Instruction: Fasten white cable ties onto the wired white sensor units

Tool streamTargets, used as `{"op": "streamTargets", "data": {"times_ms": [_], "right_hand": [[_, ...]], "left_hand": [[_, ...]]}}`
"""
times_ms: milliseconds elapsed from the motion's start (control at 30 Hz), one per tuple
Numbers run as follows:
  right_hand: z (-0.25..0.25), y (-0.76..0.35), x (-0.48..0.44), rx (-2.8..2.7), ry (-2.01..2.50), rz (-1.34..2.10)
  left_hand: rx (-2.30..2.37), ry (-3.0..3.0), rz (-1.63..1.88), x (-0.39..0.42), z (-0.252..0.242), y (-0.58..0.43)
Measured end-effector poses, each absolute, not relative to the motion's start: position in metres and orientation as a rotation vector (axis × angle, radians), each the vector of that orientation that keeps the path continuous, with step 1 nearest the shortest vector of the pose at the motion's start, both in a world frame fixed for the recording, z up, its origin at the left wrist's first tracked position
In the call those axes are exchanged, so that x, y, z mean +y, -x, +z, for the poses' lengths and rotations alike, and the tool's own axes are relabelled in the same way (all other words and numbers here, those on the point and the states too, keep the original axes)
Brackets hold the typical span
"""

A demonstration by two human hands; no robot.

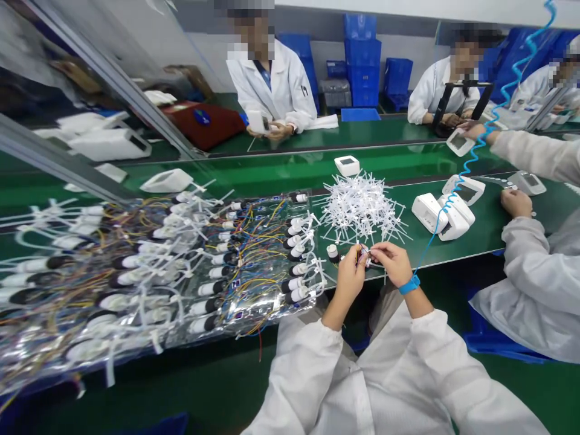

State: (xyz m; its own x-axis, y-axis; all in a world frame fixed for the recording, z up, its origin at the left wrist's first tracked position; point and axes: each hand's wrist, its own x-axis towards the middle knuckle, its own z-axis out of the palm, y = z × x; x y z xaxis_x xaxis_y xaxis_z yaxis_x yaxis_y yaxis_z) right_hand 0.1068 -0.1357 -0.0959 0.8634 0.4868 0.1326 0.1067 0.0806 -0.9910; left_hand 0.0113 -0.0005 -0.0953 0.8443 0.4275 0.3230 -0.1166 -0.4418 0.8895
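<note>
At the bench edge, my left hand (350, 273) is closed in a pinch on a few thin coloured wires (361, 254). The fingertips of my right hand (395, 263) pinch together against the same small bundle; the exact piece between them is too small to make out. A blue wrist strap (409, 285) circles my right wrist, with a coiled blue cord rising from it. Just left of my fingers stands a small black-and-white cylindrical part (333, 253). Beyond my hands lies a heap of short white plastic tubing pieces (360, 205).
Left, clear plastic trays (267, 302) hold rows of wired cylindrical parts (211, 290) with white tubes. White device housings (428, 214) lie to the right, near a co-worker's hand (516, 202). Another housing (347, 165) sits behind the heap. Co-workers sit across the green bench (281, 166).
</note>
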Motion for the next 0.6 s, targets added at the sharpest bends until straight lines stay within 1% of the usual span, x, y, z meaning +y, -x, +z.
{"op": "streamTargets", "data": {"times_ms": [400, 600], "right_hand": [[-0.099, -0.1, -0.142, -0.548, 1.534, 0.229], [-0.093, -0.101, -0.149, -0.647, 1.62, 0.219]], "left_hand": [[0.179, -1.977, 0.605, 0.003, -0.104, -0.005], [0.146, -1.978, 0.575, 0.005, -0.098, 0.0]]}}
